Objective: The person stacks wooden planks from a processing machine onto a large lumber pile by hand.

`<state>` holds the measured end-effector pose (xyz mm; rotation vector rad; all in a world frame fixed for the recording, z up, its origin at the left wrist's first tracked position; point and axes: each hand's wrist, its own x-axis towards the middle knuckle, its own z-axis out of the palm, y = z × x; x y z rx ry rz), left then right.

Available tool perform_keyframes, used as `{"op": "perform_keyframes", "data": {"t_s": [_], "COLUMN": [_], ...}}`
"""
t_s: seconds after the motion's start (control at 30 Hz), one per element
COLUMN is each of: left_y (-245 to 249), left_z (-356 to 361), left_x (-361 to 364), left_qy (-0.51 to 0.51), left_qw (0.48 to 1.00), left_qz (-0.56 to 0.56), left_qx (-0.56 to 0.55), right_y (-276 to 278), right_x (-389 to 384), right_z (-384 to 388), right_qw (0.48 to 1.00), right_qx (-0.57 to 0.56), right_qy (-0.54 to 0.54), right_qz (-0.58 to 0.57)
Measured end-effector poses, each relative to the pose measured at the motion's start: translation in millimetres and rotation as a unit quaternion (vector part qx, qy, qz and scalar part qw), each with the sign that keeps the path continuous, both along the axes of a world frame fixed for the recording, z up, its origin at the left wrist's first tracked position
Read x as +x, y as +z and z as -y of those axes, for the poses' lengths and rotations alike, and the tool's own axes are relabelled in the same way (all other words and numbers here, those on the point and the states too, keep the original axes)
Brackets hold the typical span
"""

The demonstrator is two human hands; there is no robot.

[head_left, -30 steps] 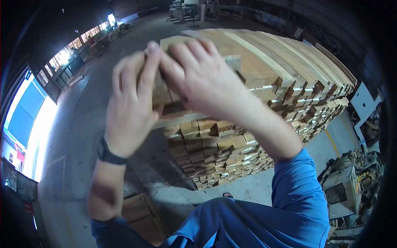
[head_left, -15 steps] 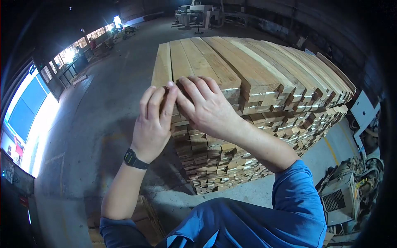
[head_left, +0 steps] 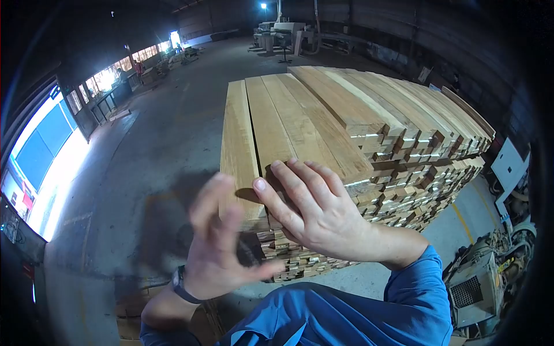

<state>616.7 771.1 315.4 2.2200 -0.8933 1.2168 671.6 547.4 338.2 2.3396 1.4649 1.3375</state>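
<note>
Pale planks [head_left: 291, 127] lie side by side on a stack [head_left: 407, 193], shaded ends apparently square.

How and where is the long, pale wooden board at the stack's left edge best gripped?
Probably grip the long, pale wooden board by its near end, across its width, coming from the left: its left edge faces the grey floor, and a narrow dark gap parts it from its neighbour.

A blue, loosely creased shirt [head_left: 326, 317] with short sleeves [head_left: 424, 285] is worn — and a dark band [head_left: 186, 294] circles the left wrist [head_left: 195, 280].
</note>
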Motion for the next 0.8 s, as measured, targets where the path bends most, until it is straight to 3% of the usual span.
{"op": "perform_keyframes", "data": {"t_s": [0.07,0.1,0.17,0.23,0.3,0.37,0.43,0.5,0.53,0.57,0.63,0.67,0.8], "left_y": [2.5,11.4,8.6,-14.7,-12.6,3.2,14.8,12.6,9.2,6.8,16.5,17.9,18.2], "left_z": [-3.9,1.9,-37.1,-50.2,-49.9,-27.9,-11.5,-5.4,3.1,7.1,11.7,11.5,9.0], "left_x": [1.4,3.1,23.2,48.2,54.8,51.8,47.2,57.1,63.6,68.8,62.9,61.3,56.8], "left_qy": [-0.119,-0.106,-0.189,-0.223,-0.248,-0.268,-0.296,-0.335,-0.383,-0.385,-0.35,-0.346,-0.325], "left_qw": [0.973,0.88,0.716,0.627,0.557,0.512,0.521,0.517,0.548,0.525,0.564,0.564,0.562], "left_qz": [-0.043,-0.153,-0.372,-0.484,-0.551,-0.58,-0.573,-0.569,-0.529,-0.52,-0.513,-0.52,-0.534], "left_qx": [-0.193,-0.436,-0.56,-0.568,-0.57,-0.574,-0.56,-0.545,-0.522,-0.554,-0.544,-0.54,-0.542], "right_y": [3.8,7.1,32.1,51.4,31.4,4.8,-26.8,-35.4,-36.6,-33.1,-23.5,-23.1,-5.6], "right_x": [-2.4,-1.5,-5.7,-3.8,17.9,26.0,32.3,32.4,29.9,27.3,22.4,25.9,17.3], "right_z": [3.0,5.3,26.6,59.5,90.9,109.9,113.9,93.9,83.9,78.1,70.3,65.6,46.3], "right_qw": [1.0,1.0,0.989,0.963,0.84,0.789,0.718,0.586,0.511,0.469,0.379,0.357,0.348], "right_qx": [-0.009,-0.013,0.037,0.14,0.394,0.414,0.431,0.512,0.547,0.55,0.556,0.581,0.628], "right_qy": [0.014,0.02,0.075,0.108,0.064,0.059,0.034,0.124,0.165,0.188,0.229,0.218,0.16], "right_qz": [0.002,0.003,-0.126,-0.204,-0.367,-0.45,-0.545,-0.616,-0.642,-0.665,-0.703,-0.698,-0.677]}}
